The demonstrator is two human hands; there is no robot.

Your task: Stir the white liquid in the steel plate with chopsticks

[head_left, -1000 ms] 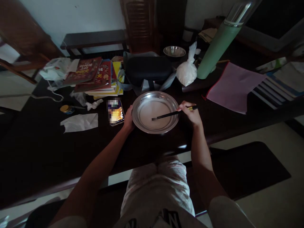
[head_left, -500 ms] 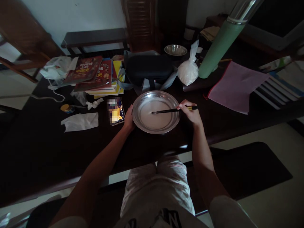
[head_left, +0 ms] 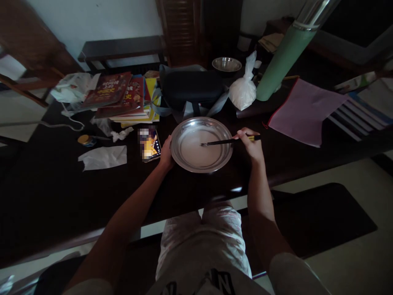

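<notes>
On the far left of the dark table [head_left: 46,192] we see a crumpled white tissue [head_left: 103,157] and a small yellow-lidded jar [head_left: 85,140], with a stack of books [head_left: 125,98] behind them. Next comes a phone [head_left: 149,144] lying flat, its screen lit. Just beside it our left hand [head_left: 166,153] curls against the left rim of a round metal plate [head_left: 184,127], thumb on the edge, holding it. The plate sits near the table's front edge and holds a pale, milky liquid. Behind it rests a black case [head_left: 192,88]. Our right hand [head_left: 252,144] is closed around dark chopsticks [head_left: 219,142] at the plate's right rim, their tips reaching into the liquid near the middle. Farther right stand a knotted white bag [head_left: 243,92], a green flask [head_left: 284,53] and a pink folder [head_left: 302,110].
</notes>
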